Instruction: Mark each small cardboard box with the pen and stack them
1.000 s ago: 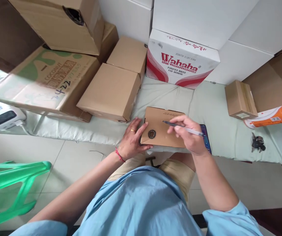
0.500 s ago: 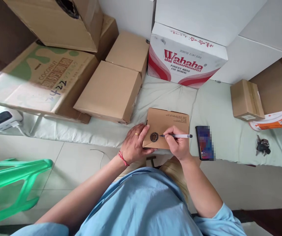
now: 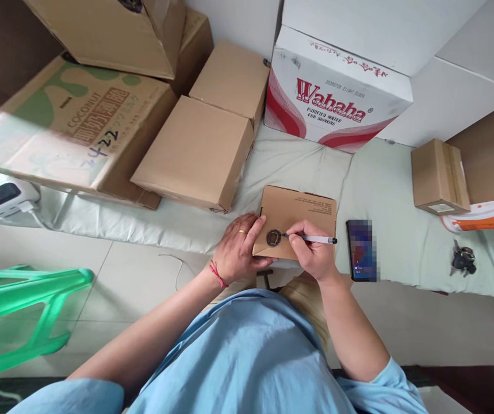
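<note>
A small flat cardboard box (image 3: 301,215) lies on the pale green sheet (image 3: 385,253) in front of me, with a dark round mark (image 3: 274,237) near its lower left corner. My left hand (image 3: 238,248) rests on the box's left edge, fingers bent over it, holding it steady. My right hand (image 3: 311,257) is closed on a white pen (image 3: 316,238), whose tip touches the box just beside the round mark. A dark phone (image 3: 362,250) lies just right of the box.
Several cardboard boxes (image 3: 197,152) crowd the back, among them a coconut carton (image 3: 69,123) and a white Wahaha water carton (image 3: 337,92). A small brown box (image 3: 440,176), an orange bottle (image 3: 486,214) and keys (image 3: 462,260) sit at right. A green plastic stool (image 3: 18,313) stands at left.
My right hand brought the pen down from the box's upper middle to the round mark and holds its tip there. The phone came into full view. The left hand stayed put.
</note>
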Demonstrator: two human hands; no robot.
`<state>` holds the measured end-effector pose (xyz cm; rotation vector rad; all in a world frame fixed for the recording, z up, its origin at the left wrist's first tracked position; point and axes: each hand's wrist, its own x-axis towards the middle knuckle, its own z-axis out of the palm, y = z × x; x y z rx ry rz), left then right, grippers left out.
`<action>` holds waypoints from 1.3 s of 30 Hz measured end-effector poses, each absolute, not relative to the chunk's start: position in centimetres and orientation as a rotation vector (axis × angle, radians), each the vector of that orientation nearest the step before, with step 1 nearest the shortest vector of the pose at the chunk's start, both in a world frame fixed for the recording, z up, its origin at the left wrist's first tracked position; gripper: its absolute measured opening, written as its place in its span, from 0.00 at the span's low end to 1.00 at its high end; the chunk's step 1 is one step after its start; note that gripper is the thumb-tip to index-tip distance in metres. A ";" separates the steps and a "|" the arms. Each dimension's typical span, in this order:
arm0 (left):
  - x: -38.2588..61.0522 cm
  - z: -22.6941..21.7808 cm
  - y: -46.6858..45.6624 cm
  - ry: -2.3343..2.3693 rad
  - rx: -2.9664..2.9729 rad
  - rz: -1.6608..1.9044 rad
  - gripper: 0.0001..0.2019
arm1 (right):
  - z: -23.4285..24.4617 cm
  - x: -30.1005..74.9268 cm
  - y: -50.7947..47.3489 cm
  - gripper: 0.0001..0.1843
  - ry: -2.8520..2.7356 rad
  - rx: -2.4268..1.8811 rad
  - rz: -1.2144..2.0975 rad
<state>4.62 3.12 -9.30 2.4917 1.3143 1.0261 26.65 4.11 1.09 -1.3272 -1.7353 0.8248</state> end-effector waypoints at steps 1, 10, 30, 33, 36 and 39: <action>4.6 -9.3 3.1 1.316 2.487 1.022 0.55 | 1.1 26.6 4.1 0.08 -1.739 -1.333 0.820; 4.6 -9.7 3.0 1.315 2.413 0.952 0.54 | 1.2 26.6 4.1 0.09 -1.776 -1.339 0.810; 4.6 -9.7 3.0 1.318 2.439 0.982 0.55 | 1.1 26.5 3.9 0.08 -1.769 -1.363 0.792; 4.6 -9.8 2.9 1.320 2.406 0.939 0.54 | 1.2 26.5 3.8 0.09 -1.766 -1.393 0.787; 4.6 -9.7 2.9 1.321 2.404 0.943 0.54 | 1.2 26.4 3.9 0.09 -1.765 -1.391 0.794; 4.6 -9.6 2.9 1.307 2.429 0.980 0.56 | 1.2 26.4 3.9 0.09 -1.762 -1.378 0.805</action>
